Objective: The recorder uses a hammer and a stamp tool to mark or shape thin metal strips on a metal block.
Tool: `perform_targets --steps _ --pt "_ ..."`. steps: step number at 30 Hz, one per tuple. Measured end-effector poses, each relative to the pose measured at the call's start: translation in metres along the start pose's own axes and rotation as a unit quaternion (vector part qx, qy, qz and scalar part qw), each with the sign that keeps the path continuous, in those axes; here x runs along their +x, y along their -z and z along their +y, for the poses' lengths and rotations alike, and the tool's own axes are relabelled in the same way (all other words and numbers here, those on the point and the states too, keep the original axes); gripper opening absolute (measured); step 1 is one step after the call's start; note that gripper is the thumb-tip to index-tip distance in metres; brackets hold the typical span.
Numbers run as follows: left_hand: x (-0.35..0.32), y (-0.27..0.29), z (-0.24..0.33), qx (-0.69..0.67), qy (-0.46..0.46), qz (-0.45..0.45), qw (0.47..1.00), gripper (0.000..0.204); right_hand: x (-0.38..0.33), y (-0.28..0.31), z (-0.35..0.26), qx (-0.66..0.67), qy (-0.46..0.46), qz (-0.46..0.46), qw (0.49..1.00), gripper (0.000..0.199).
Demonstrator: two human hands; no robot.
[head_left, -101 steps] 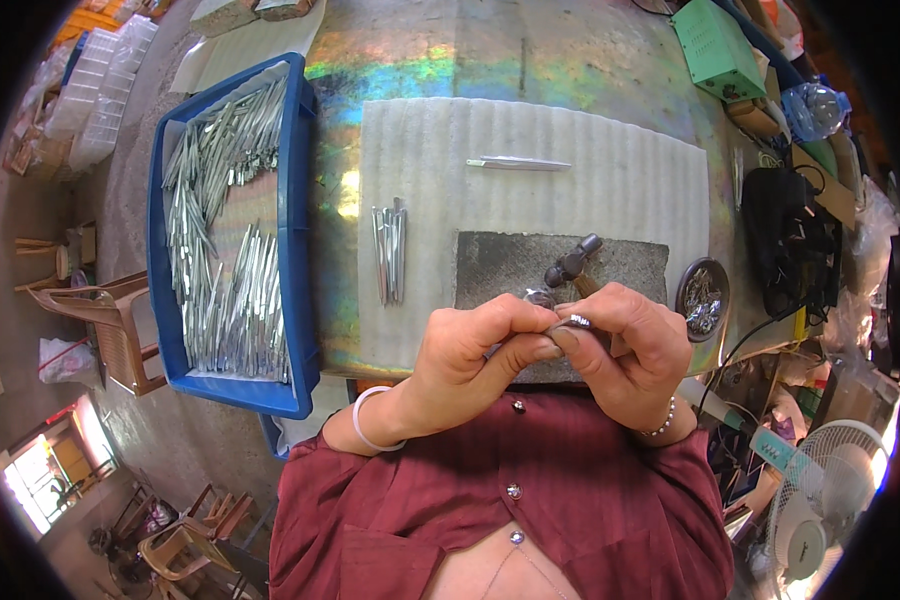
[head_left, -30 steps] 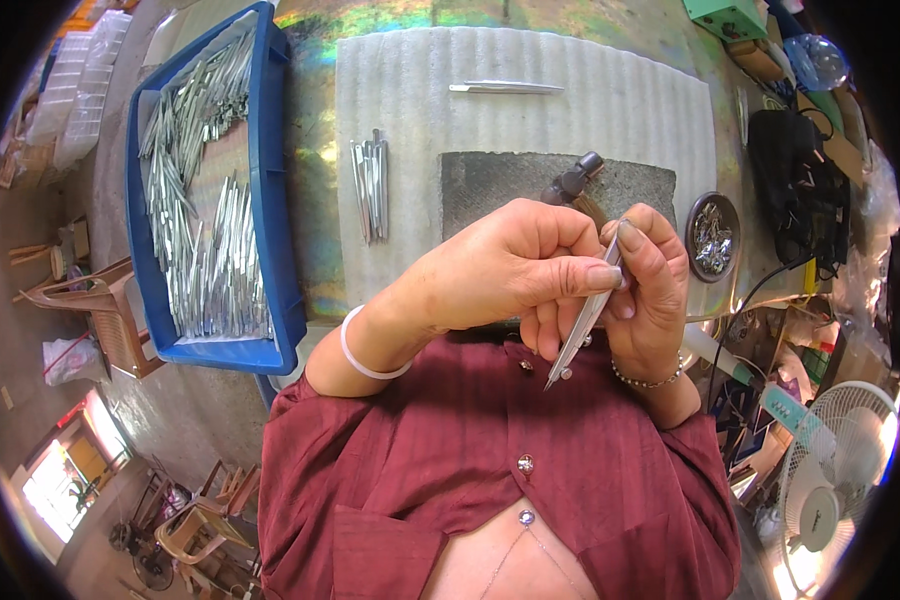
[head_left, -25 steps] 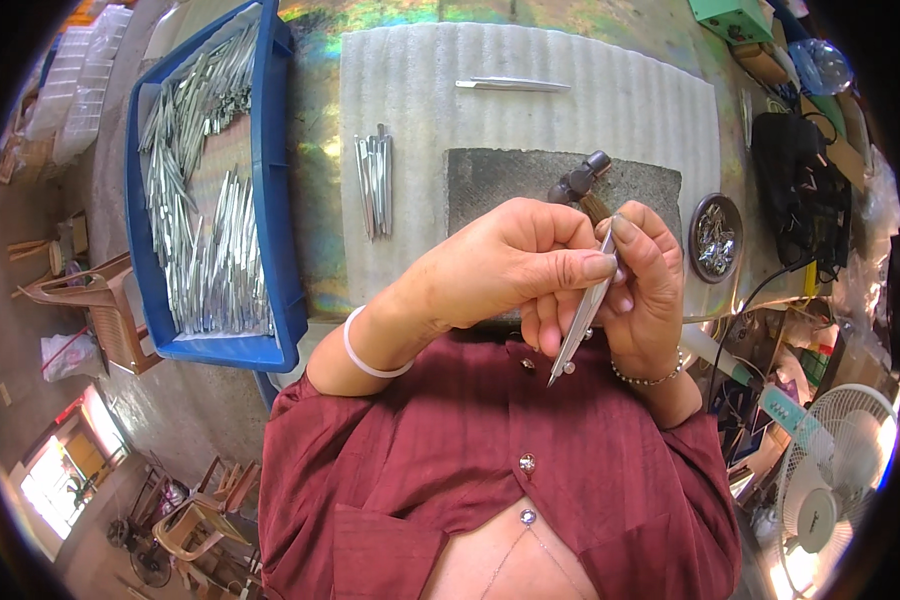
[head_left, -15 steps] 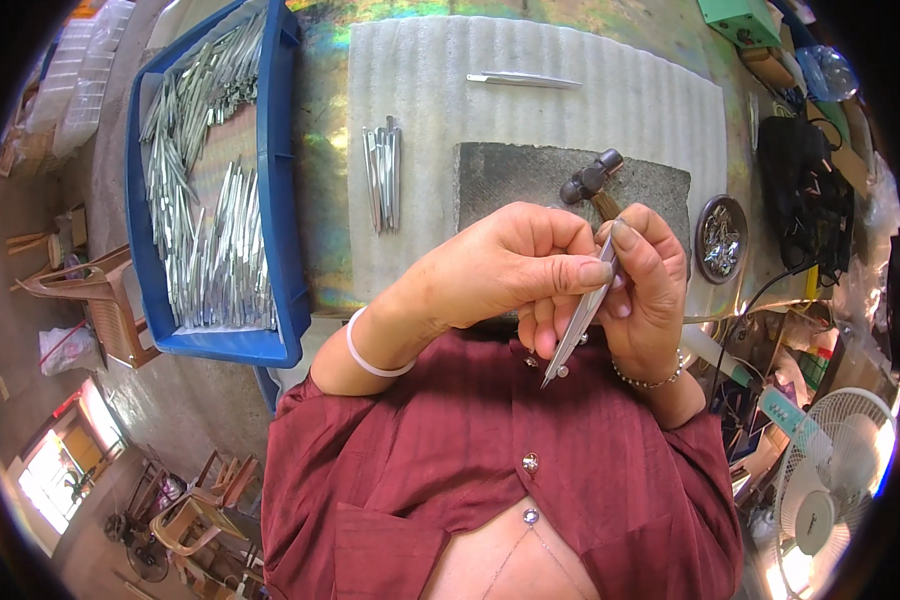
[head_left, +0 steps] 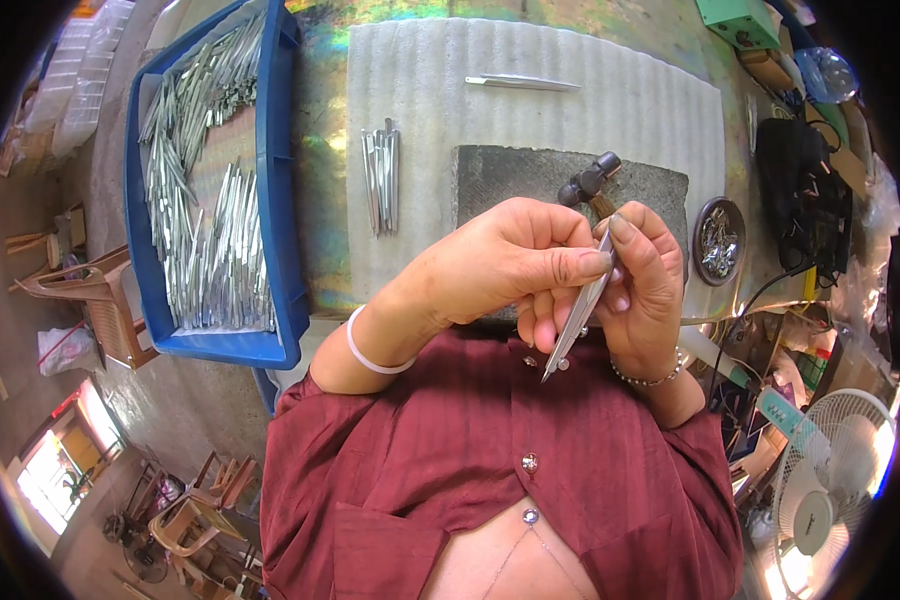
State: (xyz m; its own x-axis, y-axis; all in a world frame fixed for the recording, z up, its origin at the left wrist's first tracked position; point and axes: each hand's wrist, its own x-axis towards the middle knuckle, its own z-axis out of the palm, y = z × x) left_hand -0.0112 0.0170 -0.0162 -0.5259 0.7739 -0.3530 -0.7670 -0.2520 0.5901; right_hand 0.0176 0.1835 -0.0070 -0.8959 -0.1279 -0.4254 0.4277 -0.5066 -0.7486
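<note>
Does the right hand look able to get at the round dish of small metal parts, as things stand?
Probably yes: the right hand is close to the dish, with nothing visible between them, but it appears to grip the thin metal strip and may need freeing first.

A hammer (head_left: 590,180), dark slab (head_left: 500,175) and blue tray (head_left: 284,200) of metal strips (head_left: 220,265) show a workshop.

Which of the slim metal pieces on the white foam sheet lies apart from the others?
The single piece near the far edge of the sheet: it lies alone, crosswise, while the bunched pieces lie lengthwise at left.
</note>
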Motion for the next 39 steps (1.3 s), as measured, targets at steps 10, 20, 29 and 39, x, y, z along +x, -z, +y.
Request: perform_targets --steps 10,20,29,39 --pt "0.011 -0.006 0.007 0.038 0.003 0.009 0.999 0.022 0.005 0.01 -0.013 -0.021 0.004 -0.009 1.0 0.016" --pt "0.009 -0.013 0.012 0.132 -0.092 0.114 0.98 0.019 0.028 0.025 -0.056 -0.138 0.042 -0.009 0.989 0.018" --pt "-0.008 -0.014 0.004 0.0 -0.292 0.234 0.928 0.013 0.165 0.159 -0.123 -0.652 0.207 0.085 0.724 0.016" --pt "0.001 -0.002 -0.025 -0.239 -0.313 0.111 0.913 0.008 0.023 0.022 -0.047 -0.237 0.078 -0.243 0.937 0.041"
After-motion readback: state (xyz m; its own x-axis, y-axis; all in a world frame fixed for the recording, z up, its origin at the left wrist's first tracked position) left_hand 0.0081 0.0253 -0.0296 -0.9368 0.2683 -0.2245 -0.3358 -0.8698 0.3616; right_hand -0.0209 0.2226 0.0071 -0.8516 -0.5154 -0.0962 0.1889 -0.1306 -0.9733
